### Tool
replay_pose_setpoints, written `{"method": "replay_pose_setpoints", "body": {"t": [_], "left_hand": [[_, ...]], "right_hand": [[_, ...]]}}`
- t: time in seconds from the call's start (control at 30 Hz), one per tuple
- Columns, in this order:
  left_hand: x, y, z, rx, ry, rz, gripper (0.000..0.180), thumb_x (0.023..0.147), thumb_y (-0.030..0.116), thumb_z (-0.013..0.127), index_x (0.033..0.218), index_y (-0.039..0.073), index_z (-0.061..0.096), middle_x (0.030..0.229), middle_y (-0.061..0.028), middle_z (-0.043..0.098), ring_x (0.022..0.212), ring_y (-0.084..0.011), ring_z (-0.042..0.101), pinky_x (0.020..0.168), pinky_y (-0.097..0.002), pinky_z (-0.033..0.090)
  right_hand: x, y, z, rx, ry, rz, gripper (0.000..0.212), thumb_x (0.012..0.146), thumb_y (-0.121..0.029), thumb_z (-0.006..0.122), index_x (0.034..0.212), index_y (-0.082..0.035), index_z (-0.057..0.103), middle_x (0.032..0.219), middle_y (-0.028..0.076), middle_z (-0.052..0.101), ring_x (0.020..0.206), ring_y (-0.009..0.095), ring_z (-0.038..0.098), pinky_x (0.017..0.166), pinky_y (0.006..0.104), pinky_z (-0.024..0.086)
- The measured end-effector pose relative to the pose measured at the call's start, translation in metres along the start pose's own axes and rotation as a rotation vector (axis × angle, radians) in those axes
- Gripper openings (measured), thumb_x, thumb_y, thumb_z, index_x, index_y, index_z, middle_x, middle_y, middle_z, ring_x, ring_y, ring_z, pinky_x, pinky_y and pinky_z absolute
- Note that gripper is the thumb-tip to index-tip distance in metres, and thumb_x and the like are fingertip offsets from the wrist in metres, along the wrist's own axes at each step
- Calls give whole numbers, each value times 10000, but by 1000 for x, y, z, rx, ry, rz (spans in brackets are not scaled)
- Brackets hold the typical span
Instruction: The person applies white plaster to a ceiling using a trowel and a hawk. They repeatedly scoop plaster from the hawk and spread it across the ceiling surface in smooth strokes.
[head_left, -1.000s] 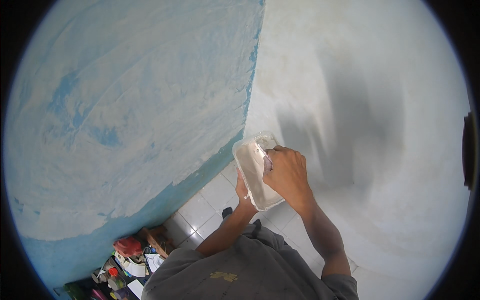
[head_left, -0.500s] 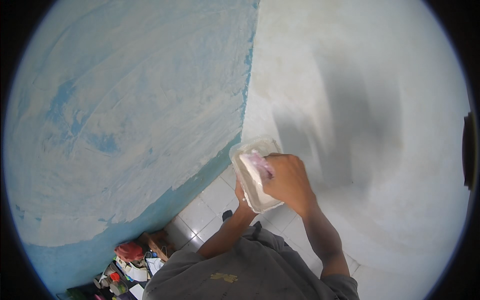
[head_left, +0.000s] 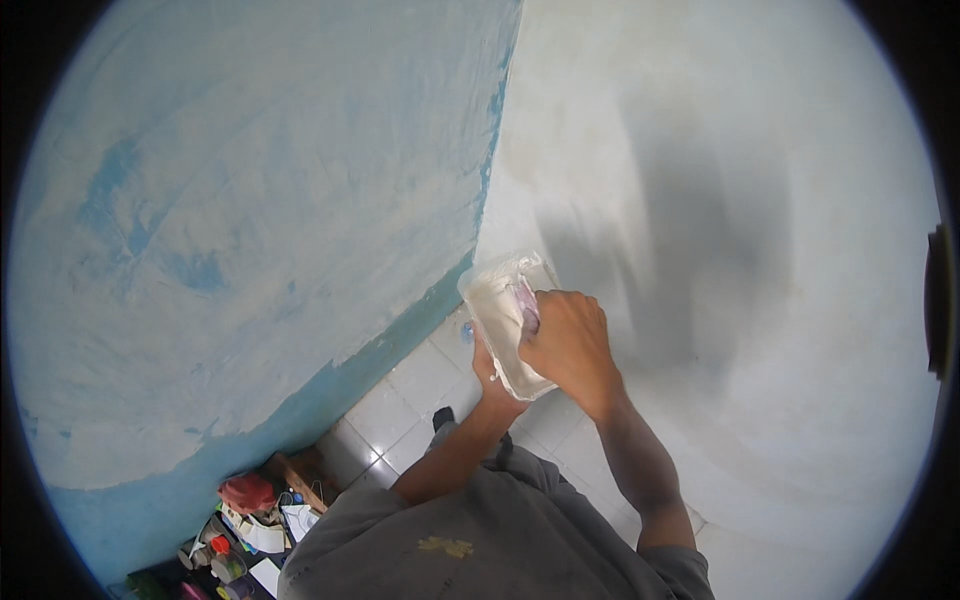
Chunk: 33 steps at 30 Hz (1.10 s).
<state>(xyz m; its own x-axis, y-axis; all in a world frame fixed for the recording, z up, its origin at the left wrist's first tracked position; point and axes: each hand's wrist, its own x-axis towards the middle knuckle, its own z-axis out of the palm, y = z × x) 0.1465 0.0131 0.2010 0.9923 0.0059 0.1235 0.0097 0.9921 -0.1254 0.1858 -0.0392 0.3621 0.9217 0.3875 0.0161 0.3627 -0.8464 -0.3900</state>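
Observation:
In front of my body, my left hand [head_left: 487, 367] is wrapped round the left side and underside of a clear rectangular plastic tub [head_left: 478, 308]. White putty [head_left: 496, 297] coats its inside and smears its rim. My right hand [head_left: 573, 343] reaches over the tub's right edge, its fingers closed on a flat pinkish scraper [head_left: 528, 304]. The scraper dips into the tub with putty on it, and its lower edge is partly hidden. The right hand covers part of the tub's right side.
On the left rises a blue wall [head_left: 250, 210] patchily skimmed in white; a white wall [head_left: 620, 120] meets it at the corner. Below lies a white tiled floor [head_left: 421, 377]. At lower left are a red bag [head_left: 248, 492], papers [head_left: 262, 537] and a wooden piece [head_left: 299, 480].
The scraper has tipped more upright and now sits against the tub's right inner side. Both hands and the tub have shifted slightly up in the picture.

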Motion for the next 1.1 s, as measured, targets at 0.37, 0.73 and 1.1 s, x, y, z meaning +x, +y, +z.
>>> {"method": "replay_pose_setpoints", "body": {"t": [0.37,0.73,1.1], "left_hand": [[-8,18,16,322,41,-5,709,950,635,359,1480,165,331,1435,-92,446,1301,-295,465,1080,-498,381],[-16,20,4,105,109,-96,678,969,620,334,1466,158,344,1423,-91,439,1287,-283,458,1068,-495,374],[-17,21,6,240,200,-90,715,948,662,331,1457,162,358,1397,-111,461,1273,-304,473,1059,-514,390]], "right_hand": [[12,17,-10,12,-4,49,138,673,-46,586,750,55,642,738,281,619,741,462,611,723,498,487],[11,6,11,209,-58,66,221,640,-68,611,786,95,644,798,298,635,794,468,632,765,464,514],[7,1,13,286,-72,95,192,687,-65,607,814,72,650,780,293,632,796,469,629,748,468,509]]}}
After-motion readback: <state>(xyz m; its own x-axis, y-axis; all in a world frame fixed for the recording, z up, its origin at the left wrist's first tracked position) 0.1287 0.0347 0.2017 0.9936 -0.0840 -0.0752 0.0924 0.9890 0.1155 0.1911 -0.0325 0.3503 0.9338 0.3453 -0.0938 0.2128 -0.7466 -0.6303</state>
